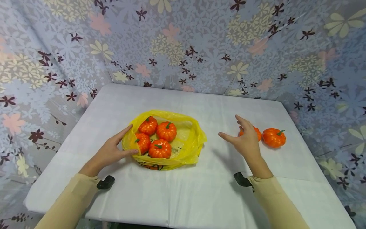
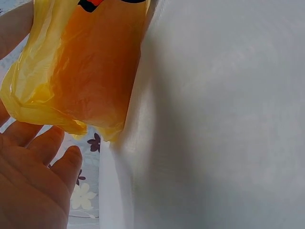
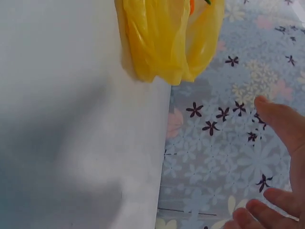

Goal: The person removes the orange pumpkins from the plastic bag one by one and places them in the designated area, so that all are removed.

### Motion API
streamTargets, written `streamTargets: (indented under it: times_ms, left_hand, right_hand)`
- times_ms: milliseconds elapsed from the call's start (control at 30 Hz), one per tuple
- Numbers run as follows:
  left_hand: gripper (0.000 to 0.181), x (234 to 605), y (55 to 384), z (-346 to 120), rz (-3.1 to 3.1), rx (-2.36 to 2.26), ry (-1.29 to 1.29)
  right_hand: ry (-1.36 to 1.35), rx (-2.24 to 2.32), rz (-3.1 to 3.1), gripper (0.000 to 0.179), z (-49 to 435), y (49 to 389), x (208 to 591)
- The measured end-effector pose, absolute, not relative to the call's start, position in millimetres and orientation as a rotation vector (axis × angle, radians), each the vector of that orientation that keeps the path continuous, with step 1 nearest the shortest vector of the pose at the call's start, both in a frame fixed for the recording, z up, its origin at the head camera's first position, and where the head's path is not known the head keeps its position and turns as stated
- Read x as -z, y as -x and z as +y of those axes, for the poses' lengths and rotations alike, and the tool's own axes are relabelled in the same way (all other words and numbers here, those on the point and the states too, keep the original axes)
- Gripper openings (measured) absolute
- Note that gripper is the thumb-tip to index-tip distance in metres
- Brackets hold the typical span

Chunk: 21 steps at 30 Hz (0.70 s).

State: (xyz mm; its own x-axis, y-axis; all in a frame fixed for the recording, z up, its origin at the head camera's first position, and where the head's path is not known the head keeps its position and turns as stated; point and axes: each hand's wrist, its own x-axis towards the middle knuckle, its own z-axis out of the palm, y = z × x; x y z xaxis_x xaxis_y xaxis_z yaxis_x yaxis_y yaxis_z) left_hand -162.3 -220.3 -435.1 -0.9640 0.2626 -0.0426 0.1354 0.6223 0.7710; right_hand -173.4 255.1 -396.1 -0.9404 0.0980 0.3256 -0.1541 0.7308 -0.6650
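- We see the yellow bag (image 1: 192, 128) lying wide-mouthed on the tabletop (image 1: 171, 197), with four pumpkins (image 1: 166, 131) bunched toward its left side.
- Our left hand (image 1: 110, 151) is spread along the bag's left edge, thumb over the near rim, fingers loosely straight; we see no pinch.
- Our right hand (image 1: 249, 144) is spread and holds nothing, thumb well apart from the fingers, in front of a partly hidden pumpkin (image 1: 258, 133).
- Beside that one sits another pumpkin (image 1: 274, 137), fully in sight.
- We judge the pumpkins light, firm and rather slippery, given their gloss; we would cup them round the ribbed sides, sparing the green stems (image 1: 168, 125).
- The bag looks thin and floppy, so we would steady it by its rim.
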Motion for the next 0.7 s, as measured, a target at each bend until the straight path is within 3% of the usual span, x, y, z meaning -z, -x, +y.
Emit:
streamTargets:
  times_ms: [700]
  left_hand:
    - [0.104, 436, 160, -218, 2.691, -1.258, -0.348]
  right_hand:
    - [-0.255, -1.264, -2.664, 0.097, 209, 184, 410]
